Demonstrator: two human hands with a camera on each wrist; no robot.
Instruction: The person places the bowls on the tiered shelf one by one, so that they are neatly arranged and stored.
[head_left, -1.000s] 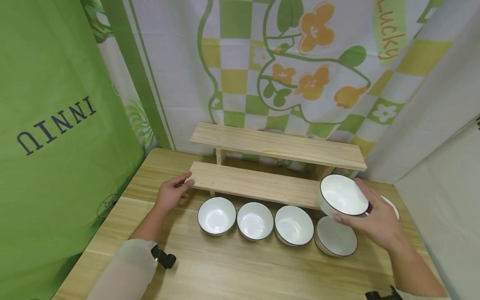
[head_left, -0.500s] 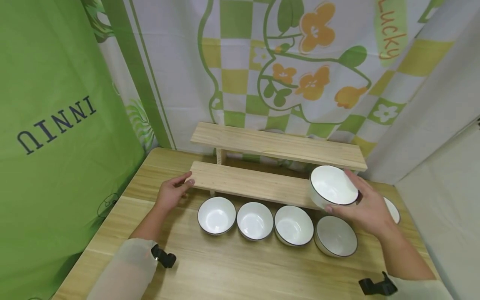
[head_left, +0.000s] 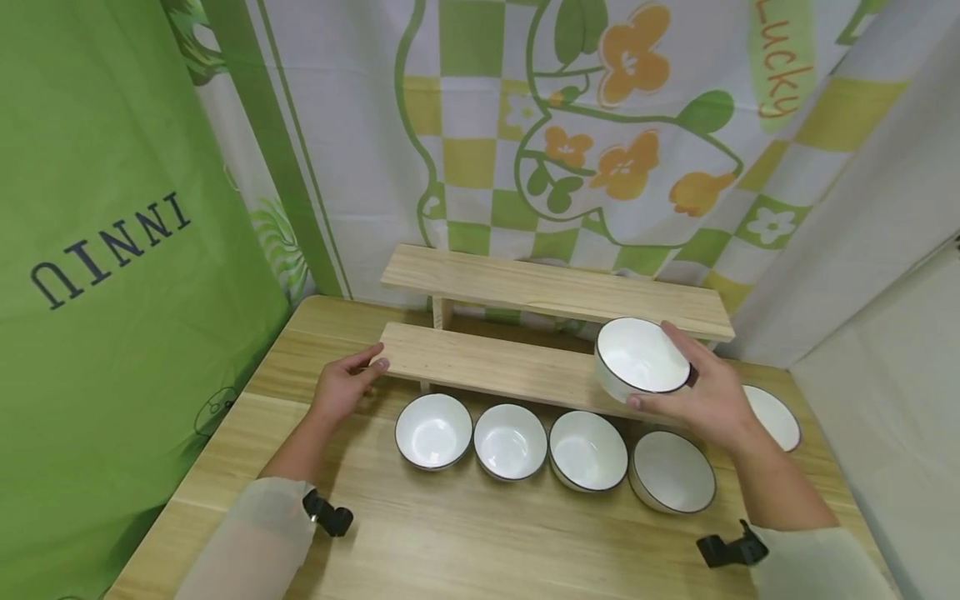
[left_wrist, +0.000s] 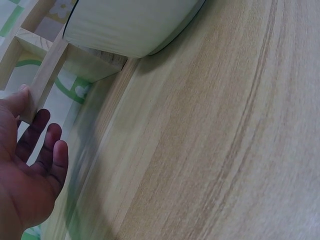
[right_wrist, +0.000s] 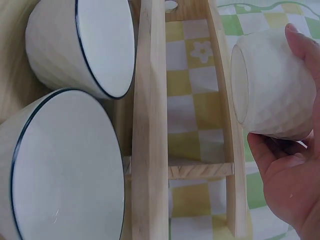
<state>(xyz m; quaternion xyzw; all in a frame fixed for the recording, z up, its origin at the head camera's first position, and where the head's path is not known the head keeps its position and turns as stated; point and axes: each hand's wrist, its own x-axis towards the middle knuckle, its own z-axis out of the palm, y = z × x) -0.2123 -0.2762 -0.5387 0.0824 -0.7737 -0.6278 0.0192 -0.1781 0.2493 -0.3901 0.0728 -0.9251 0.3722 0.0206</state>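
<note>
My right hand (head_left: 712,404) grips a white bowl (head_left: 642,357) with a dark rim, thumb at the near side and fingers at the far side. The bowl is upright and overlaps the right part of the lower board in the head view. In the right wrist view, the faceted outer wall of this bowl (right_wrist: 277,87) faces the two-tier wooden shelf (right_wrist: 150,125). My left hand (head_left: 347,387) pinches the left end of the shelf's lower board (head_left: 487,360). In the left wrist view, the thumb lies on one side of that board (left_wrist: 45,80) and a finger on the other.
Several white bowls (head_left: 433,432) stand in a row on the wooden table (head_left: 480,542), just in front of the shelf. Another white round dish (head_left: 772,418) lies behind my right wrist. The upper board (head_left: 555,287) stands near the patterned curtain (head_left: 480,125); a green cloth (head_left: 112,375) hangs at the left.
My right hand has carried the bowl leftward and slightly back along the lower board, uncovering more of the dish at the right. My left hand has stayed at the board's end.
</note>
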